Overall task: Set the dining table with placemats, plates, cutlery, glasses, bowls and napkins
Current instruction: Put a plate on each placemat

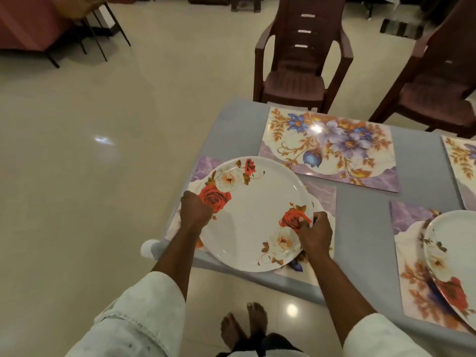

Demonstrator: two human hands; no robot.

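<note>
A white plate with red and white roses (pixel 253 215) lies over a floral placemat (pixel 322 199) at the near left corner of the grey table (pixel 360 228). My left hand (pixel 194 211) grips its left rim and my right hand (pixel 315 231) grips its right rim, thumb on the rose print. A second rose plate (pixel 453 256) rests on another placemat (pixel 412 274) at the right edge. A bare placemat with blue and purple flowers (pixel 329 148) lies across the table, and a further placemat (pixel 461 161) shows at the far right.
Two dark brown plastic chairs (pixel 301 55) (pixel 435 81) stand at the table's far side. Glossy cream floor (pixel 103 150) spreads to the left. Furniture with thin black legs (pixel 85 32) stands at the upper left. My bare feet (pixel 244 325) are by the table's near edge.
</note>
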